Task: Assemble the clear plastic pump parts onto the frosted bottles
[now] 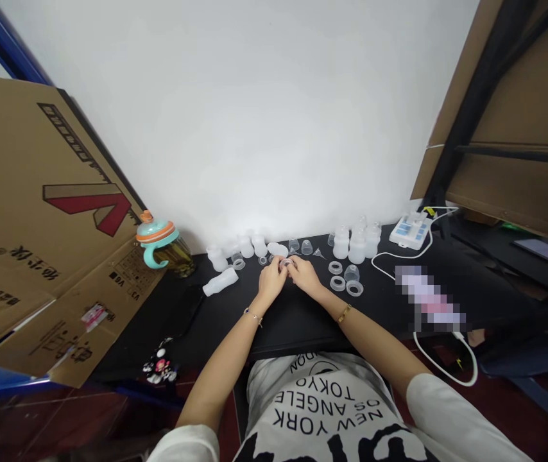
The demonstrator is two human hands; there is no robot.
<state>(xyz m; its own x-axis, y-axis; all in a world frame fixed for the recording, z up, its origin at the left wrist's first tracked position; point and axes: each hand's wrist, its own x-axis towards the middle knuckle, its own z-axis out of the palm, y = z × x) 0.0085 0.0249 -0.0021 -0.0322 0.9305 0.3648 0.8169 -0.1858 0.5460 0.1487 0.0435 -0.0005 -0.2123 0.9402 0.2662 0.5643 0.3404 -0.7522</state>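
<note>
Near the middle of the black bench (pixel 303 327), the left hand (pixel 271 283) and right hand (pixel 305 276) press close together, their fingertips pinching a small clear ring (pixel 286 262) — its finer detail is hard to make out. Toward the back edge stand translucent plastic bottles (pixel 342 244), with loose silicone rings (pixel 337 278) nearer the right hand — another bottle (pixel 220 282) lies on its side left of the hands.

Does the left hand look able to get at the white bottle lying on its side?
Probably yes: only black tabletop lies between the left hand and the white bottle, though that hand is pinching a small translucent ring with the right hand.
</note>
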